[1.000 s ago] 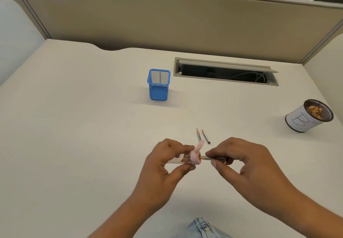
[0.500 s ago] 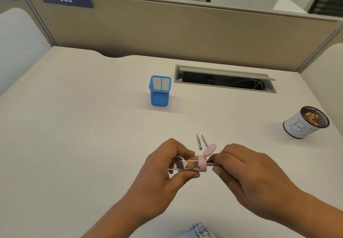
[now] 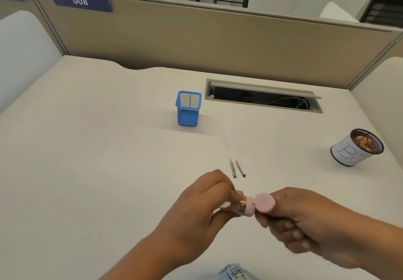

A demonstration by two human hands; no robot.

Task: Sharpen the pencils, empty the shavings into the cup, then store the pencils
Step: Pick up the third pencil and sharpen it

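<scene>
Left hand (image 3: 202, 201) grips the clear sharpener (image 3: 247, 208); right hand (image 3: 305, 220) curls beside its pink lid (image 3: 264, 202), grasp hidden.

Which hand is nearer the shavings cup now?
Right. The right hand lies toward the camera and left of the cup; the left hand is farther left, gripping the sharpener.

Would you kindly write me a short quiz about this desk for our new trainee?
1. True or false: two pencils lie loose on the desk.
2. Shavings sit in: A) the blue holder, B) the white cup, C) the cable tray.
3. Which hand grips the sharpener?
Key: 1 true; 2 B; 3 the left hand.
</scene>
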